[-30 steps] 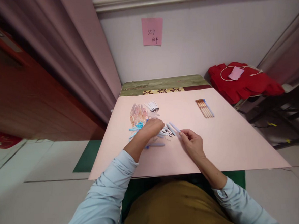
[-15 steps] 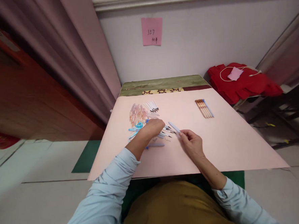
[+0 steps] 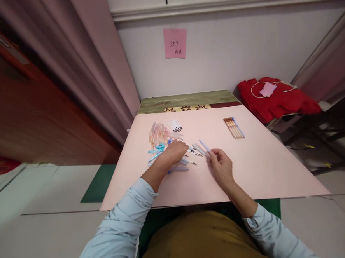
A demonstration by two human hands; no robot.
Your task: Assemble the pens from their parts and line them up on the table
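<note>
Currently: right hand (image 3: 221,167) pinches a slim pale-blue plastic pen barrel (image 3: 204,145); left hand (image 3: 174,152) lies curled on scattered white pen refills (image 3: 196,150). Whether it grips one, I cannot tell.

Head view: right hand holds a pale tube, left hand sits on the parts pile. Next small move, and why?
Probably the left hand pinches one loose refill beside its fingertips and brings it to the pale tube. The right hand pinches that tube by its near end, with the far end free and close to the pile.
</note>
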